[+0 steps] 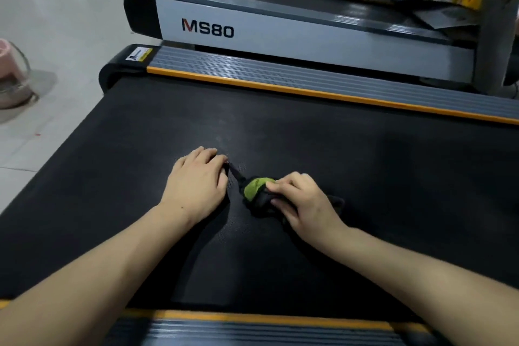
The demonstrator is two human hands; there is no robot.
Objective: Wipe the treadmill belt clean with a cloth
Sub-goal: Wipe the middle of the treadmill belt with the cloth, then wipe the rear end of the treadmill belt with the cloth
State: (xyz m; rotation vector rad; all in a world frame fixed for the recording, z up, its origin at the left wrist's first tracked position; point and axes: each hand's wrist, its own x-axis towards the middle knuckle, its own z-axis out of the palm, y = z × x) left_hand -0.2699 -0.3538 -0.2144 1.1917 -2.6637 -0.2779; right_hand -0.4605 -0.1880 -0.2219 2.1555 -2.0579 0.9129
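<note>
The right hand (303, 202) has its fingers curled round a bunched cloth (258, 194), mostly black with a bright green patch showing at the end that pokes out past the thumb; the bundle lies pressed against the black treadmill belt (365, 177), roughly mid-width and near the middle of the visible stretch. From the green end a thin dark strip of the same cloth runs up and to the left, reaching the fingertips of the left hand (196, 180). That hand lies palm down on the belt with fingers bent at the knuckles; its tips seem to hold the strip's end, though the dark fabric against the dark belt makes the contact hard to read. Both bare forearms reach in from the lower edge of the view. A faint pale smear marks the belt just beyond the left hand. Along the far side of the belt runs an orange trim strip (309, 93) and a ribbed grey side rail (309, 73). Beyond it stands a second treadmill (280, 34) lettered MS80 on its grey side panel. On the pale floor at far left sits a pink object (11, 76), partly cut off.
</note>
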